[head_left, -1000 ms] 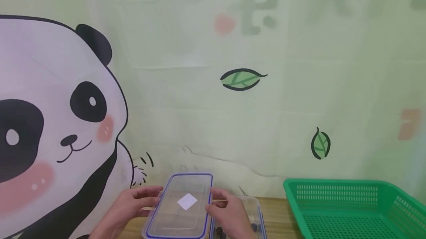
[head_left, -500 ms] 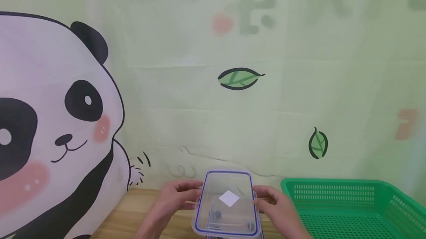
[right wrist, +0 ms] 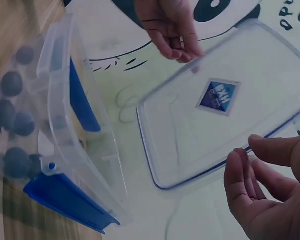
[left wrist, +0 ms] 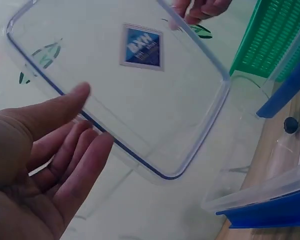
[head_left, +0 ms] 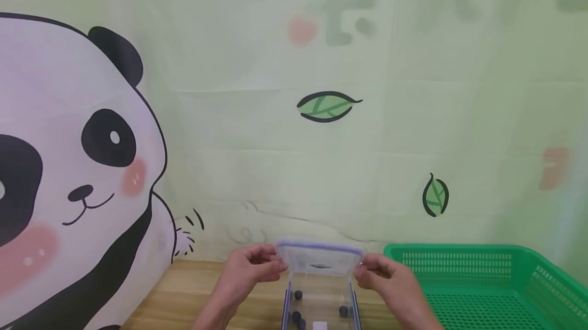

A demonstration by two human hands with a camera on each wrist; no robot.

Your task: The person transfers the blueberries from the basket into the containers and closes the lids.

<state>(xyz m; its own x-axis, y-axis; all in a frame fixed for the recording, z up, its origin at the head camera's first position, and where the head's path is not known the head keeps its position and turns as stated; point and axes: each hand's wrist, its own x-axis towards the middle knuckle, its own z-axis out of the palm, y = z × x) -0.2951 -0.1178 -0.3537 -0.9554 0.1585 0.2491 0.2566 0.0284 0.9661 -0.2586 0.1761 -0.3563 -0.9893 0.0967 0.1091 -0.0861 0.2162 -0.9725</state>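
Both hands hold a clear plastic lid (head_left: 317, 259) with a blue seal, tilted steeply above a clear plastic box (head_left: 354, 303). My left hand (head_left: 250, 271) pinches the lid's left edge between thumb and fingers. At the opposite edge my right hand (head_left: 392, 281) pinches it likewise. A square blue sticker (left wrist: 142, 46) marks the lid's middle in the left wrist view. Several small dark balls (head_left: 298, 295) lie inside the uncovered box, and a white piece (head_left: 320, 325) shows near its front. Blue clasps (right wrist: 72, 202) hang from the box's sides in the right wrist view.
A green plastic basket (head_left: 464, 250) stands right of the box, near my right hand. The wooden table (head_left: 197, 289) runs back to a pale green cloth (head_left: 257, 177) printed with a panda and leaves.
The lid has moved right with both hands, from beside the box to over it. It has since tipped from nearly flat to steep, and the balls now show beneath it.
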